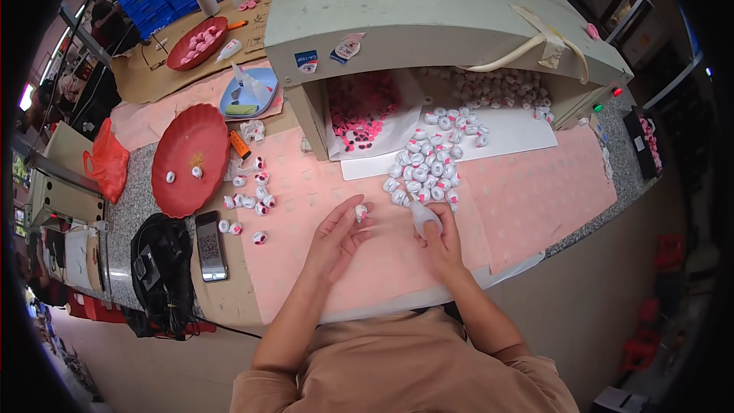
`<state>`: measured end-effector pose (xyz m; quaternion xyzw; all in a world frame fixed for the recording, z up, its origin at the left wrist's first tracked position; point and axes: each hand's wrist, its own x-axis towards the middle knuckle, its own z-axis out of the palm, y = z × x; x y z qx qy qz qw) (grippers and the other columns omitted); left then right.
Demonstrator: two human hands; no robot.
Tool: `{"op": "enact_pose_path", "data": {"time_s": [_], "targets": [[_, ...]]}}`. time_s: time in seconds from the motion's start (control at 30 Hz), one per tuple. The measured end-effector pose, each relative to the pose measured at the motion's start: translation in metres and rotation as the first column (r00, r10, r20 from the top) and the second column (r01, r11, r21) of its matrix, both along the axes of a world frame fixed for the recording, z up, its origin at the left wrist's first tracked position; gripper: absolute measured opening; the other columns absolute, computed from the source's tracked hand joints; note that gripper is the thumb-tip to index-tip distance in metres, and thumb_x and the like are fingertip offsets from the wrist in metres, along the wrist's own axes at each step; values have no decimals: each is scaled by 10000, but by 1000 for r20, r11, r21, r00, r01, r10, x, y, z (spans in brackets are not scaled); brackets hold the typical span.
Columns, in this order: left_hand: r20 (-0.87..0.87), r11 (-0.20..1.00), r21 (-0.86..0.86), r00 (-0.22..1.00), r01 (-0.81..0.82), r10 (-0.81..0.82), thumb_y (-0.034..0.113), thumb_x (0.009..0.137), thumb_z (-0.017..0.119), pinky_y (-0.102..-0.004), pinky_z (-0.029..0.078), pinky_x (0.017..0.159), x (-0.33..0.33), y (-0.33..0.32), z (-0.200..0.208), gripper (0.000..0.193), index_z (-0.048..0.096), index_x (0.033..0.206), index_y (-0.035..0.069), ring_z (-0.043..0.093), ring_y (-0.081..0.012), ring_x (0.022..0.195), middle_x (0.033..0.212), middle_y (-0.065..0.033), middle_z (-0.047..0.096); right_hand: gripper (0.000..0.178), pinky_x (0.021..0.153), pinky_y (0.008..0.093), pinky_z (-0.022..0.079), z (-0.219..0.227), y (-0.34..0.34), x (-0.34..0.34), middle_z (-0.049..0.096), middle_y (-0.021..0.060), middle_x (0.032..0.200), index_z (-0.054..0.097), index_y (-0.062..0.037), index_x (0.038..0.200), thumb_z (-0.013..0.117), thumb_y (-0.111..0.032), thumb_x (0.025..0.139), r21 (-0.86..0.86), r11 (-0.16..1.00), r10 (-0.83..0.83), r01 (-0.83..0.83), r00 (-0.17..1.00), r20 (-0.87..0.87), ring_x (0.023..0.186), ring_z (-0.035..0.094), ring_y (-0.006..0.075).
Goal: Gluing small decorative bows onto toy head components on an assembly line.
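My left hand (330,243) pinches a small white piece with pink on it (361,213) between thumb and fingertips, just above the pink sheet (294,279). In my right hand (443,245) is a translucent squeeze bottle (425,219), its thin nozzle pointing away from me and up to the left. Beyond that hand lies a heap of small white pieces with pink parts (428,168), and the nozzle tip comes close to its near edge. Several similar pieces with dark pink faces (261,200) lie to the left of my left hand.
A grey-green metal housing (459,38) arches over the heap, with a bag of pink parts (363,111) beneath it. Left are a red dish (183,172) holding two white pieces, a blue tray (248,92), an orange-handled cutter (240,144), a phone (211,245) and a black bag (162,268).
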<state>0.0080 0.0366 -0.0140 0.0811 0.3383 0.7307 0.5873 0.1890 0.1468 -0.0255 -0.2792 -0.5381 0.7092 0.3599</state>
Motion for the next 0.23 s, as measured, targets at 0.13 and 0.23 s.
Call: {"op": "enact_pose_path", "data": {"time_s": [0.13, 0.23], "targets": [[11, 999, 41, 1000, 23, -23, 200, 986, 510, -296, 543, 828, -4, -4, -6, 402, 457, 1358, 57, 648, -197, 975, 1119, -140, 636, 235, 757, 258, 456, 2, 0, 0, 528, 34, 923, 538, -31, 1055, 658, -80, 860, 193, 975, -110, 108, 994, -1, 823, 535, 111], [9, 999, -38, 1000, 8, -8, 172, 977, 524, -304, 544, 834, -6, -5, -14, 408, 453, 1365, 68, 643, -194, 986, 1260, -120, 580, 239, 800, 263, 448, 5, 2, 0, 537, 35, 939, 535, -43, 1063, 660, -98, 868, 216, 969, -109, 120, 992, -63, 868, 537, 113]]}}
